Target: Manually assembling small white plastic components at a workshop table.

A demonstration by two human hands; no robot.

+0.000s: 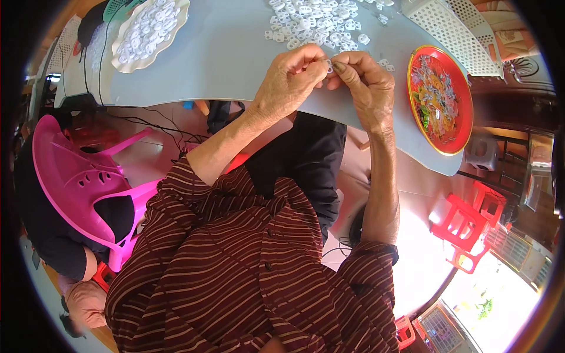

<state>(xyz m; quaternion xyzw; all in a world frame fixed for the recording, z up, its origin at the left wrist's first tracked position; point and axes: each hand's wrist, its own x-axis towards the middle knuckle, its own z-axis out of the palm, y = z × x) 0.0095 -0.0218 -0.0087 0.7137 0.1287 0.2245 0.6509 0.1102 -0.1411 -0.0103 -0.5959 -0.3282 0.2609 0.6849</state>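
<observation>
My left hand [292, 78] and my right hand [366, 83] meet over the near edge of the pale blue table [218, 65]. A small white plastic piece with a hole [329, 66] shows between the fingertips, pinched by my left thumb and forefinger. My right thumb and fingers press together right beside it; whatever they hold is hidden. Just beyond my hands lies a loose pile of similar white plastic pieces [312, 22]. To the right of my right hand, a red round tray with a gold rim [461, 112] holds many small thin greyish pieces [434, 88].
A scalloped white dish [125, 60] heaped with white pieces stands at the far left. White perforated baskets [453, 35] sit at the far right. A pink plastic chair [70, 176] with a person [44, 229] is at left; red stools [462, 223] stand on the floor at right.
</observation>
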